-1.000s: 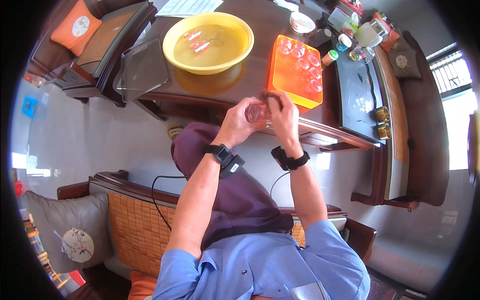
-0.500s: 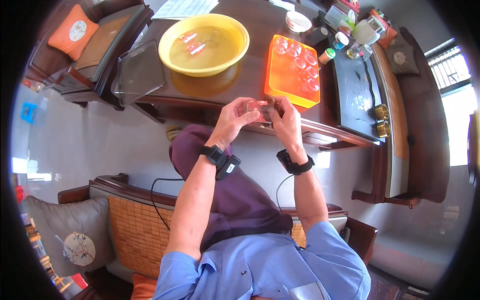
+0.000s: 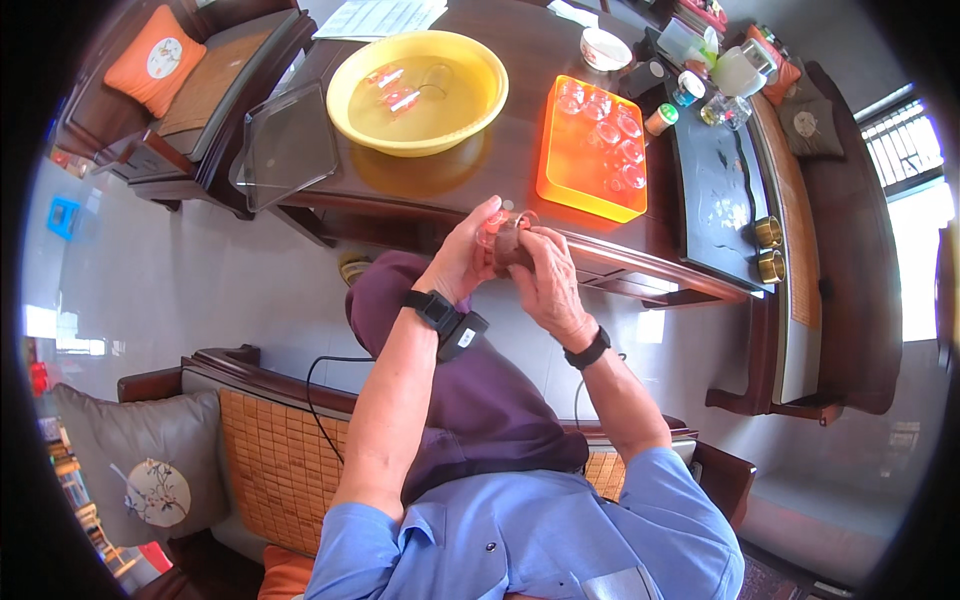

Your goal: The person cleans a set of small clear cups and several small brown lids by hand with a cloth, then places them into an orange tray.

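In front of me, near the table's front edge, my left hand point(image 3: 460, 258) is closed around a small clear glass cup point(image 3: 489, 231) with red markings. A thin curved piece shows at its top, perhaps a handle. My right hand point(image 3: 551, 283) presses a brown cloth point(image 3: 508, 243) against the cup, its fingers bent over it. The fingers partly hide both cup and cloth. Just beyond my hands stands an orange tray point(image 3: 583, 201) with several clear glass cups point(image 3: 606, 132). To the left, a yellow basin point(image 3: 428, 147) holds water and glassware with red markings point(image 3: 401, 98).
A clear plastic lid point(image 3: 290, 150) leans over the dark wooden table's point(image 3: 500, 178) left edge. At the right lies a black tea tray point(image 3: 715, 190) with two gold cups point(image 3: 769, 248). A white bowl point(image 3: 604, 49), a small green-capped jar point(image 3: 661, 119) and papers point(image 3: 380, 17) sit farther back.
The cup has turned in my left hand. My right hand has rotated and lowered, its fingers now laid over the brown cloth at the cup's side. The view has shifted slightly.
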The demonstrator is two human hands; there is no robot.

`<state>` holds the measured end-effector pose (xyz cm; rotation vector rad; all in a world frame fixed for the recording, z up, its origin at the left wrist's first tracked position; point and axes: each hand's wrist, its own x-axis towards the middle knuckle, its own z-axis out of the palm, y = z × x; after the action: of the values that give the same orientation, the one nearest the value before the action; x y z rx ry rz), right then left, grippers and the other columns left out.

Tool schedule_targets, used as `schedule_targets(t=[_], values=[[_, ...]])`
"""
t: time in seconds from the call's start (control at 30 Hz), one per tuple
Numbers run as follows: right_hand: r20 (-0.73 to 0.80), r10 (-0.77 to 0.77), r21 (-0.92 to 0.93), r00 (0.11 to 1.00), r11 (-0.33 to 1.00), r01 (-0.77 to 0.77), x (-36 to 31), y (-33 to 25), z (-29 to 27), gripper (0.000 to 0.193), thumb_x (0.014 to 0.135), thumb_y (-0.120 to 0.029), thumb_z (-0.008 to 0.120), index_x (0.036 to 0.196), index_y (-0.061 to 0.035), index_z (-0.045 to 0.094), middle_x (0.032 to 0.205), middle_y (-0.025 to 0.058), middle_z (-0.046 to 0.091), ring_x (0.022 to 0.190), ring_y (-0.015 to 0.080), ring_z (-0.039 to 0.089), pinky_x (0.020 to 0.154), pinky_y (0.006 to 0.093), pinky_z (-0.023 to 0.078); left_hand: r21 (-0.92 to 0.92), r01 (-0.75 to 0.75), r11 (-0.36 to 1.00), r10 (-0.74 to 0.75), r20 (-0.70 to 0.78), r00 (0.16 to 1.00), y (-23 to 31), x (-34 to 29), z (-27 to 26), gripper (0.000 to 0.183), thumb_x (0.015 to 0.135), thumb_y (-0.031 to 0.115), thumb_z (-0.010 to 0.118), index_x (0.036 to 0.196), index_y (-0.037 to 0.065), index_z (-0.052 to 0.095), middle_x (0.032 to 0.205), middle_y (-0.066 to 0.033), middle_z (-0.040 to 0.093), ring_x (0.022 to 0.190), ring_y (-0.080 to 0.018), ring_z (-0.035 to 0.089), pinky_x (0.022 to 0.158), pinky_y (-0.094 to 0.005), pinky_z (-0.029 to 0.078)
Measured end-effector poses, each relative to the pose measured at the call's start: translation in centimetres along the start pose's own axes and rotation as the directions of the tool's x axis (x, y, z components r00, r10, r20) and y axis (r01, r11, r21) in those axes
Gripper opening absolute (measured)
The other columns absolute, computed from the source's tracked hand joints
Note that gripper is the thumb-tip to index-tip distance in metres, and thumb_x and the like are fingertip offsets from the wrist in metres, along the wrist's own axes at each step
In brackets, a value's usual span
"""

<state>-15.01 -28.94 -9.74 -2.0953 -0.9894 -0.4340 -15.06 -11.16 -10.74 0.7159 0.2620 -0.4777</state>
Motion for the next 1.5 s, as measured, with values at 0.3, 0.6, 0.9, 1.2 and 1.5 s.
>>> schedule_targets(t=[0.3, 0.6, 0.9, 1.2, 1.5], values=[[-0.131, 0.631, 0.578, 0.765, 0.675, -0.458, -0.5, -1.2, 3.1, 0.015, 0.097, -0.004, 0.061, 0.111, 0.0001, 0.059, 0.09, 0.0106, 0.068, 0.079, 0.0232, 0.066, 0.075, 0.0329, 0.055, 0.282, -0.222, 0.934, 0.223, 0.027, 0.974, -0.3, -0.3, 0.7, 0.044, 0.103, 0.045, 0.06, 0.124, 0.007, 0.064, 0.108, -0.0027, 0.071, 0.096, -0.012, 0.066, 0.084, -0.0248, 0.052], [0.189, 0.7, 0.867, 0.689, 0.212, -0.452, 0.4, -0.2, -0.4, 0.017, 0.106, -0.016, 0.053, 0.111, -0.0002, 0.06, 0.092, 0.0036, 0.067, 0.076, 0.0111, 0.064, 0.069, 0.0244, 0.054, 0.494, -0.548, 0.675, 0.497, 0.244, 0.832, -1.0, 0.4, 0.8, 0.044, 0.093, 0.0, 0.073, 0.133, 0.004, 0.056, 0.122, -0.008, 0.069, 0.105, -0.0128, 0.065, 0.091, -0.0284, 0.055], [-0.108, 0.585, 0.744, 0.804, 0.583, -0.325, -0.7, -2.2, 0.0, 0.025, 0.101, 0.003, 0.054, 0.126, 0.0023, 0.056, 0.104, 0.008, 0.07, 0.091, 0.0146, 0.07, 0.081, 0.0286, 0.057, 0.062, -0.221, 0.973, 0.21, 0.138, 0.968, 0.1, -0.6, 1.6, 0.041, 0.099, 0.018, 0.071, 0.134, 0.001, 0.058, 0.125, -0.0072, 0.068, 0.108, -0.013, 0.066, 0.095, -0.0292, 0.055], [0.166, 0.498, 0.727, 0.851, 0.522, -0.447, -0.9, -0.8, -1.2, 0.024, 0.097, 0.002, 0.055, 0.121, 0.0026, 0.059, 0.105, 0.0094, 0.071, 0.088, 0.0199, 0.072, 0.084, 0.0337, 0.058, 0.303, -0.406, 0.862, 0.402, 0.078, 0.912, -0.5, -0.3, 0.8, 0.048, 0.104, 0.041, 0.061, 0.131, 0.002, 0.06, 0.123, -0.0065, 0.069, 0.098, -0.0106, 0.067, 0.089, -0.0264, 0.055], [0.161, 0.747, 0.921, 0.645, 0.121, -0.37, -1.5, 2.3, -4.1, 0.018, 0.106, -0.011, 0.047, 0.113, -0.0006, 0.06, 0.106, 0.0084, 0.065, 0.099, 0.0174, 0.065, 0.093, 0.0369, 0.054, -0.171, -0.309, 0.936, 0.303, -0.058, 0.951, 0.9, -0.4, 0.7, 0.049, 0.102, 0.051, 0.059, 0.116, 0.004, 0.065, 0.091, -0.0053, 0.072, 0.07, -0.0131, 0.065, 0.061, -0.0256, 0.05]])
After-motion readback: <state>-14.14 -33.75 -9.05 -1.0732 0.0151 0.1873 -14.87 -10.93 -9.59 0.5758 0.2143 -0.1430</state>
